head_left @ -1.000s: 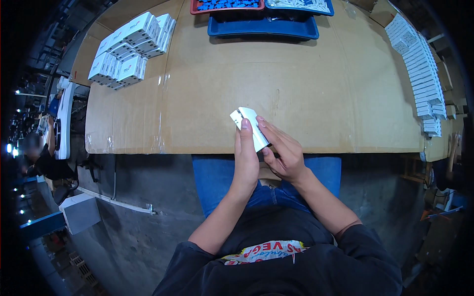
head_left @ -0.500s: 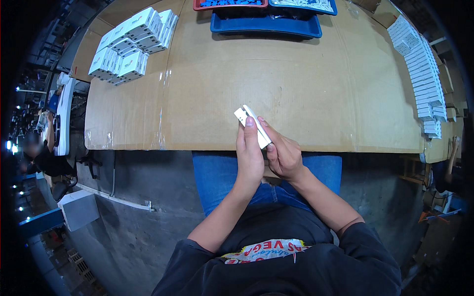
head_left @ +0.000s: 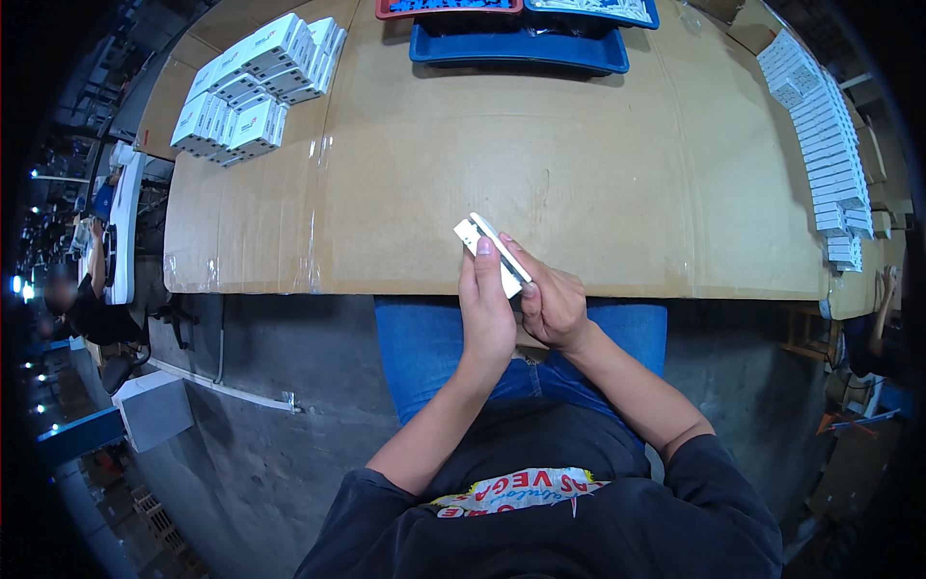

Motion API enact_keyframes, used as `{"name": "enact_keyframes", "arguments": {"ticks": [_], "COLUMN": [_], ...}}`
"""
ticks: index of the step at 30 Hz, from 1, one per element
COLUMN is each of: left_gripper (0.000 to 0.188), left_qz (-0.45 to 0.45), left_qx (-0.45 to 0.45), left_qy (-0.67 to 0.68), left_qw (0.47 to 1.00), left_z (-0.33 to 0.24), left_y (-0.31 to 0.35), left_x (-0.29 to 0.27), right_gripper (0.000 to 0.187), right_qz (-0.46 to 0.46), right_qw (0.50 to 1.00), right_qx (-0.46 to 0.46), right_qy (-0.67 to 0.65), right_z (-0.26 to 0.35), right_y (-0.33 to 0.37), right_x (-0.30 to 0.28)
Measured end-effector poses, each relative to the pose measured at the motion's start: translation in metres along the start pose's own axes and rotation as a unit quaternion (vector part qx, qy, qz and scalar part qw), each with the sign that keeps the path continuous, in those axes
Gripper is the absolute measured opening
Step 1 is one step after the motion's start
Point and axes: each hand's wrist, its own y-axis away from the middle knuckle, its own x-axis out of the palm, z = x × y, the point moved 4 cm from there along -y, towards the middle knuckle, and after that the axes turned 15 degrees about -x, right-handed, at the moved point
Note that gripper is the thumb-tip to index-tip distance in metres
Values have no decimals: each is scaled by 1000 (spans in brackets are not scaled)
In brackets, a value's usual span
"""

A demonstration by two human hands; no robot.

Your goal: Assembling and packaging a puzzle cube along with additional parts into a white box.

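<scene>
Grip: left hand [head_left: 490, 314] and right hand [head_left: 557, 305] both close around one white case [head_left: 498, 253], the left thumb along its left part, the right thumb at its lower end.
Case place: centre of the frame, held over the near edge of the table [head_left: 434, 164].
Case axis: long axis slants from upper left to lower right; the end with small dark openings points upper left.
Case slot: dark strip runs lengthwise between two white parts; whether they are joined cannot be told.
Hidden: most left fingers, under the case; its lower left face, behind thumb and palm; part of its lower end, behind the right thumb.
Trays: top centre, red tray [head_left: 449, 14] with blue pieces and blue tray [head_left: 655, 21] with white pieces, both cut off above; front tray [head_left: 521, 52], also blue, just below.
Boxes: white boxes [head_left: 256, 89], stacked upper left.
Row: white blocks [head_left: 820, 145], upper right, too small to make out.
Rim: co-worker [head_left: 101, 309] far left, blurred.
</scene>
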Motion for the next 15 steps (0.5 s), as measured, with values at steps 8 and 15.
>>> {"name": "enact_keyframes", "arguments": {"ticks": [8, 15], "left_gripper": [55, 110], "left_qz": [72, 143], "left_qx": [17, 158], "left_qy": [-2, -140], "left_qw": [997, 967], "left_z": [-19, -31], "left_y": [-6, -10], "left_x": [-3, -5], "right_gripper": [39, 52], "right_qz": [11, -57], "right_qw": [988, 803], "right_qx": [67, 446], "right_qy": [-137, -392], "right_z": [-5, -18], "right_y": [-16, -10], "right_x": [-9, -14]}}
